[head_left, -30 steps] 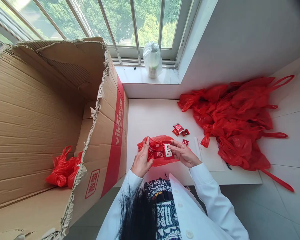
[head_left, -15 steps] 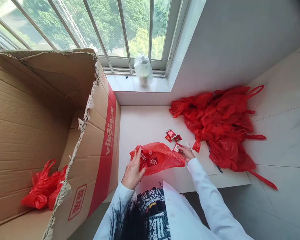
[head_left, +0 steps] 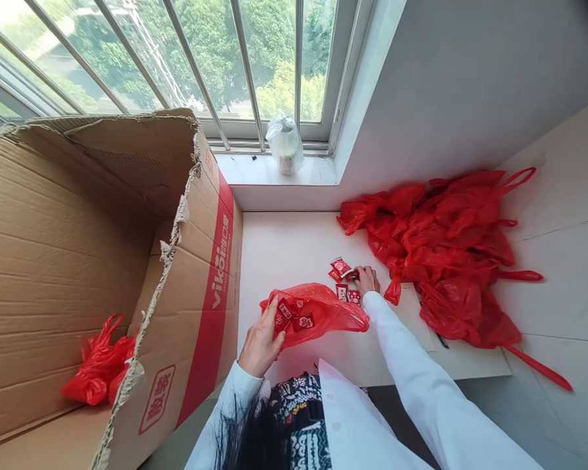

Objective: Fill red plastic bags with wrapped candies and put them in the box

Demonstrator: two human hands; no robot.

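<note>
My left hand (head_left: 261,339) grips the left rim of a red plastic bag (head_left: 333,316), thumb inside the mouth and fingers behind. Inside the bag lie several small red packets (head_left: 304,321) with white print. My right hand (head_left: 368,279) is beyond the bag's right end, its fingertips closed on a small dark red packet (head_left: 353,275), partly hidden by the fingers. Touching or close to that one is a little group of red packets (head_left: 340,266). Two more, a red-and-white packet (head_left: 342,292) and a dotted red packet (head_left: 353,296), rest just behind the bag's rim.
A large open cardboard box (head_left: 210,294) stands at the left, with tied red bags (head_left: 100,365) inside. A heap of red plastic bags (head_left: 451,241) covers the table's right side, partly over a white sheet (head_left: 414,313). A wrapped cup (head_left: 285,147) stands on the windowsill.
My right hand has moved away from the bag to the packets behind it. The packet it held now lies behind the bag's rim. My left hand keeps its hold on the bag.
</note>
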